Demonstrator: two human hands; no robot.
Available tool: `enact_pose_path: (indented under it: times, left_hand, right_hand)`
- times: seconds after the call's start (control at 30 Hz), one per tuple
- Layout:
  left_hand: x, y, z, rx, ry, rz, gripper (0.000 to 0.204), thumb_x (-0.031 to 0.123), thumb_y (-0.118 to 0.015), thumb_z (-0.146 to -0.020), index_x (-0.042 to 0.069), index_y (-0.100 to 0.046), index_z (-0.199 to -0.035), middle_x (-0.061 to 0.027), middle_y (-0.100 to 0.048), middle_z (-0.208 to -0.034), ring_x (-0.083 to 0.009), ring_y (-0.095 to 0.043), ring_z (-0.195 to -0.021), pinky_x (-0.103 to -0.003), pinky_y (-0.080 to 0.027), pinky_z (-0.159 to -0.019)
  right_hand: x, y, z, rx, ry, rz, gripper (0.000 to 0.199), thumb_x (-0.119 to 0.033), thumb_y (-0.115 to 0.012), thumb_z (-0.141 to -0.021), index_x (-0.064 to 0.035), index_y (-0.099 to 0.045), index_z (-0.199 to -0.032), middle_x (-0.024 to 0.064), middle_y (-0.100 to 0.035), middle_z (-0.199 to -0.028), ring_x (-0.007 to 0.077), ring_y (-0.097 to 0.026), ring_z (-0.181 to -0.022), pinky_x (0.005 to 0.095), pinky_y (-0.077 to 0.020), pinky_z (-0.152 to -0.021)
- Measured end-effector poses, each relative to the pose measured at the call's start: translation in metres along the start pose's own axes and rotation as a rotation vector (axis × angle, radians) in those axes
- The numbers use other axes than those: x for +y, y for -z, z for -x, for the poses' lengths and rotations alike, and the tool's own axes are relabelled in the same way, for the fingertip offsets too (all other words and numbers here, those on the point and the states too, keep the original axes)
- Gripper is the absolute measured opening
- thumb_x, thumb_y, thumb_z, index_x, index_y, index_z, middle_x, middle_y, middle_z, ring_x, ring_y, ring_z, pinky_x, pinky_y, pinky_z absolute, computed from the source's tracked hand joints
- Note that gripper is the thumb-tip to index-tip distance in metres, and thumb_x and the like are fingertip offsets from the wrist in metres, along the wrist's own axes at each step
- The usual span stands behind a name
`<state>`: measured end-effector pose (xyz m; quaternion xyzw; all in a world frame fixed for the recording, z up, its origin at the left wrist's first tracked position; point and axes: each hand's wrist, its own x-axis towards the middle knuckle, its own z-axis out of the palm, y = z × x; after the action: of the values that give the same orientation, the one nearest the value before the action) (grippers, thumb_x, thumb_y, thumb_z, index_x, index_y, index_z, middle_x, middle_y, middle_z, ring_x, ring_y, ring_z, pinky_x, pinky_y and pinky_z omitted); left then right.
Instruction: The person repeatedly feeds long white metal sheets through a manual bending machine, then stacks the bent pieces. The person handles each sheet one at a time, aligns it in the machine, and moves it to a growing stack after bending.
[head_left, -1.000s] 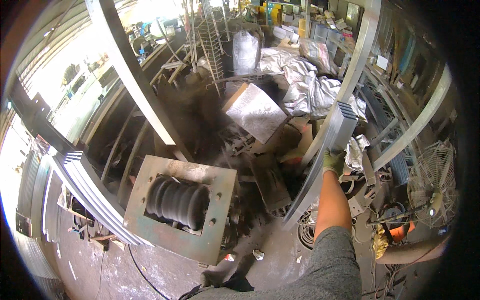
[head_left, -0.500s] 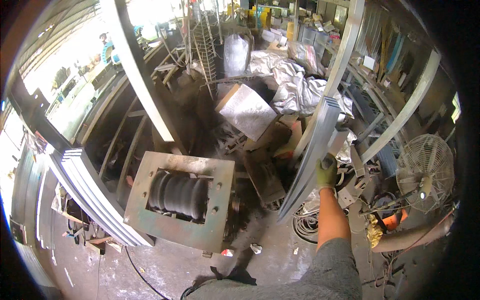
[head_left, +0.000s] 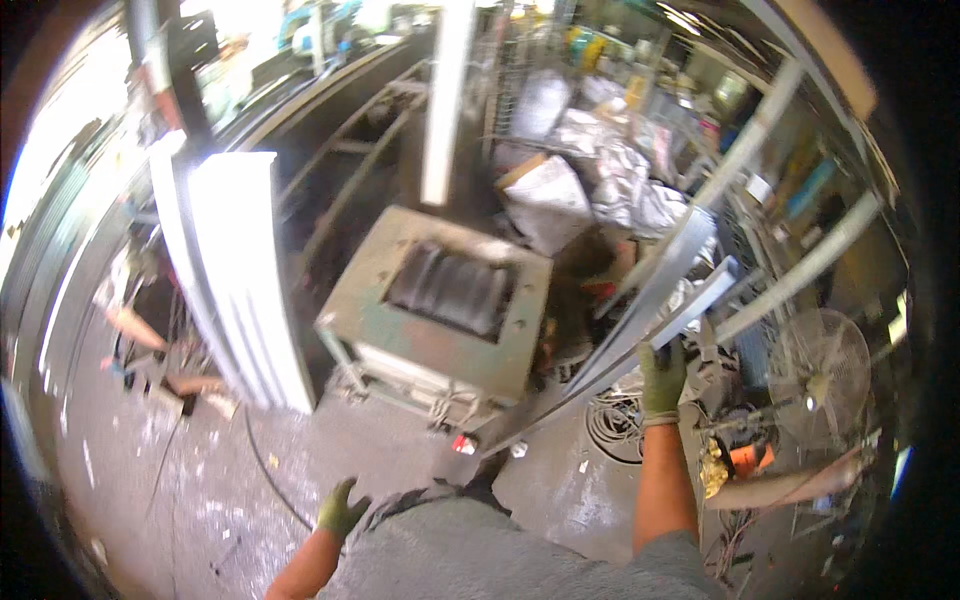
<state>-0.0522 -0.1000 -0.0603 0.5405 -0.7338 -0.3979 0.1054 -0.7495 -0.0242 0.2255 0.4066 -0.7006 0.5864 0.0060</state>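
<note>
My right hand (head_left: 662, 382), in a green glove, grips a long grey metal bar (head_left: 700, 302) near its middle. That bar slants away from a leaning stack of similar grey bars (head_left: 655, 268), and its lower end comes down toward the floor. Low in the picture, my left hand (head_left: 343, 512), also gloved in green, holds nothing; its fingers are apart. Between the arms and farther off stands a machine with a greenish steel top (head_left: 410, 362) and dark ridged rollers (head_left: 450, 290) in its opening.
Another stack of bright metal bars (head_left: 245, 280) leans at the left. A caged fan (head_left: 822, 375) stands at the right, by a coil of hose (head_left: 612, 428). Silvery sacks (head_left: 600, 165) and a pale box (head_left: 548, 205) lie behind the machine. A black cable (head_left: 262, 460) crosses the floor.
One bar has come away from the right stack in my right hand's grip. My left hand has entered at the bottom. The view has turned left, so the machine appears farther right.
</note>
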Motion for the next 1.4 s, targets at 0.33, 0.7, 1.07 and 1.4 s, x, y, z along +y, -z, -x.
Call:
enact_pose_path:
  times: [0.33, 0.7, 1.07, 1.4]
  left_hand:
    - [-0.011, 0.062, 0.04, 0.06, -0.165, -0.013, 0.094, 0.049, -0.092, -0.09, 0.01, -0.056, -0.167, -0.0223, -0.057, -0.17, -0.0447, -0.055, -0.156, -0.052, -0.048, -0.129]
    - [0.053, 0.133, 0.084, 0.341, -0.186, -0.175, 0.046, 0.016, -0.081, -0.09, 0.016, -0.077, -0.135, -0.0132, -0.083, -0.128, -0.0414, -0.08, -0.11, -0.055, -0.065, -0.093]
    - [0.01, 0.17, 0.245, -0.247, 0.543, -0.061, 0.058, 0.044, -0.084, -0.097, 0.006, -0.072, -0.139, -0.0266, -0.078, -0.132, -0.043, -0.076, -0.124, -0.051, -0.06, -0.101]
    - [0.109, 0.119, 0.158, -0.147, 0.5, -0.251, 0.034, 0.047, -0.075, -0.102, 0.021, -0.077, -0.124, -0.0184, -0.083, -0.107, -0.0453, -0.08, -0.101, -0.054, -0.063, -0.088]
  right_hand:
    - [-0.166, -0.199, 0.041, -0.209, -0.392, -0.745, 0.067, -0.048, -0.079, -0.106, -0.0008, -0.065, -0.152, 0.013, -0.072, -0.14, 0.0279, -0.067, -0.132, 0.0431, -0.0511, -0.118]
    - [-0.138, -0.333, 0.136, -0.573, -0.731, -0.637, 0.099, -0.076, -0.073, -0.103, -0.015, -0.043, -0.174, 0.0131, -0.058, -0.162, 0.0299, -0.057, -0.148, 0.0528, -0.0461, -0.126]
    - [-0.019, -0.419, 0.215, -0.494, -1.047, -0.678, 0.089, -0.068, -0.069, -0.11, 0.0, -0.058, -0.166, 0.0122, -0.063, -0.164, 0.0231, -0.061, -0.141, 0.0366, -0.0462, -0.12]
    - [-0.018, -0.438, 0.132, -0.723, -0.84, -0.248, 0.1, -0.08, -0.064, -0.107, -0.0005, -0.058, -0.166, 0.0169, -0.058, -0.173, 0.0281, -0.054, -0.157, 0.0427, -0.0428, -0.129]
